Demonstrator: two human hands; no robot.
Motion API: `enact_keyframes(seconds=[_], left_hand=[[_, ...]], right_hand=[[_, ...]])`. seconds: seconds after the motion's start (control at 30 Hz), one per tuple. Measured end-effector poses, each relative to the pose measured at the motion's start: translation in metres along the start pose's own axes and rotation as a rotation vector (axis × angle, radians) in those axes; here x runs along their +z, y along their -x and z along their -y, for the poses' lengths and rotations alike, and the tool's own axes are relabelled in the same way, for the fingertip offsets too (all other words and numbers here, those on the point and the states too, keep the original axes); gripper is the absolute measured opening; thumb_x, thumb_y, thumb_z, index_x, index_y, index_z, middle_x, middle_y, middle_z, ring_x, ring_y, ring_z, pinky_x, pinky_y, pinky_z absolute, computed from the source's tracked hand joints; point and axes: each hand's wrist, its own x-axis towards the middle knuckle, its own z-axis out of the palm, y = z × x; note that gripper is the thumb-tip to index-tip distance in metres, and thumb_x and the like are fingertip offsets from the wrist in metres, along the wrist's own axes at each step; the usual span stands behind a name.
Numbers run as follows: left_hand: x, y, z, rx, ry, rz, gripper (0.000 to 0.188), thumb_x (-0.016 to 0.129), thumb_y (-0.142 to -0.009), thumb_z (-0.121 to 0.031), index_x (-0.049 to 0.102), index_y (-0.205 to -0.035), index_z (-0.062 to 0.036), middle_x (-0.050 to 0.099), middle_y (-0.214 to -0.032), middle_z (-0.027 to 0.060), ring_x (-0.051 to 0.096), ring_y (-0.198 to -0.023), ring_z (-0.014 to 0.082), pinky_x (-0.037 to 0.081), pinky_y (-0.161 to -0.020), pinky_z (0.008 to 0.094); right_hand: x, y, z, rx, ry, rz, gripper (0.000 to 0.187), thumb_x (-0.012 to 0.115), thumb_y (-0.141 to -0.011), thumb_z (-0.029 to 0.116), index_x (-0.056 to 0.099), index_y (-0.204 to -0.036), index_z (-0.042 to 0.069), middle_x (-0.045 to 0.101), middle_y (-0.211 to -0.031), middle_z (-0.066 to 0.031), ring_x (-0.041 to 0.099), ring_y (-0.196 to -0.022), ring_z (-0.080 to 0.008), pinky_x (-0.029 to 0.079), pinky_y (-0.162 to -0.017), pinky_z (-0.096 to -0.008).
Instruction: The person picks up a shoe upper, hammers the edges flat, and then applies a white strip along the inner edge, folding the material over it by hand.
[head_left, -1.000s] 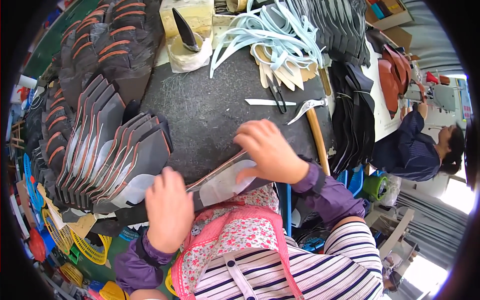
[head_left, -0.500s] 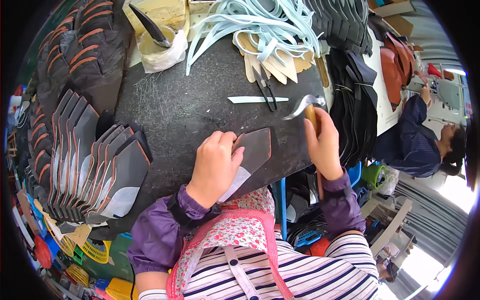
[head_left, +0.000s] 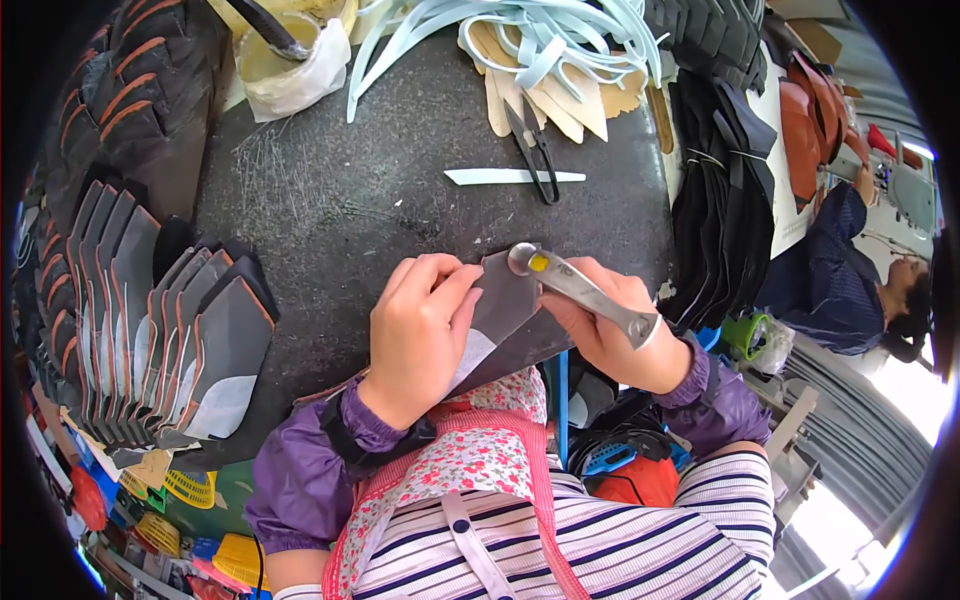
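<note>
A dark grey leather-like piece (head_left: 506, 303) with a whitish patch lies at the table's near edge, in front of me. My left hand (head_left: 422, 315) is closed at its left side, thumb and fingers pinching the edge. My right hand (head_left: 610, 320) grips a hammer (head_left: 588, 292), its metal head lying across the front of the fingers. The round face of the head is over the piece's far edge; whether they touch I cannot tell. Most of the hammer's handle is hidden by my hand.
Thread snips (head_left: 533, 150) and a pale strip (head_left: 480, 177) lie beyond my hands. Stacked dark pieces (head_left: 235, 345) stand on the left, a glue pot (head_left: 295, 75) behind. Light blue strips (head_left: 545, 45) and a black bundle (head_left: 715, 200) lie to the right. Another person (head_left: 835, 270) sits farther right.
My right hand has brought the hammer left and nearer, turning its head over the piece. My left hand stays at the piece's left side. The view has shifted slightly.
</note>
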Motion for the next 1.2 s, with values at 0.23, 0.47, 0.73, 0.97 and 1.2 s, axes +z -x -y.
enact_keyframes(seconds=[0.23,0.47,0.73,0.97,1.2], left_hand=[[-0.002,-0.004,-0.002,-0.040,0.010,0.037,0.020,0.072,-0.078,0.000,0.070,-0.098,-0.0013,0.063,-0.090,0.0112,0.062,-0.080,0.0283,0.050,-0.069,0.0373],[-0.005,-0.005,0.002,0.050,-0.027,0.091,0.022,0.073,-0.077,-0.002,0.070,-0.099,-0.0012,0.061,-0.087,0.0106,0.061,-0.079,0.0280,0.050,-0.070,0.0373],[-0.013,0.003,0.002,0.023,-0.175,0.041,0.023,0.073,-0.077,-0.005,0.070,-0.099,-0.0021,0.061,-0.090,0.0091,0.060,-0.078,0.0280,0.050,-0.070,0.0373],[-0.006,0.016,0.001,0.151,-0.160,0.043,0.025,0.074,-0.076,-0.006,0.068,-0.100,0.0004,0.063,-0.092,0.0110,0.062,-0.082,0.0293,0.051,-0.072,0.0391],[-0.020,0.022,0.005,-0.013,0.034,0.106,0.023,0.072,-0.078,-0.004,0.068,-0.099,0.0031,0.064,-0.093,0.0119,0.063,-0.083,0.0306,0.052,-0.072,0.0392]], right_hand=[[0.000,-0.010,0.005,0.008,-0.061,-0.004,0.026,0.071,-0.087,0.015,0.053,-0.103,0.004,0.064,-0.080,-0.0193,0.065,-0.074,-0.0431,0.051,-0.058,-0.0465],[-0.002,-0.019,0.009,0.000,-0.024,0.038,0.025,0.070,-0.087,0.012,0.052,-0.103,0.004,0.064,-0.081,-0.0196,0.064,-0.076,-0.0436,0.051,-0.059,-0.0466],[0.004,-0.020,0.010,-0.053,0.017,0.148,0.020,0.064,-0.092,0.008,0.059,-0.109,-0.001,0.059,-0.088,-0.0178,0.061,-0.069,-0.0409,0.049,-0.058,-0.0418],[0.006,-0.022,0.006,-0.032,0.013,0.120,0.023,0.065,-0.091,0.008,0.058,-0.112,0.002,0.054,-0.081,-0.0176,0.059,-0.066,-0.0417,0.048,-0.056,-0.0438],[0.007,-0.019,0.004,-0.119,0.132,0.260,0.025,0.067,-0.086,0.004,0.057,-0.109,0.001,0.058,-0.085,-0.0179,0.060,-0.068,-0.0413,0.050,-0.057,-0.0443]])
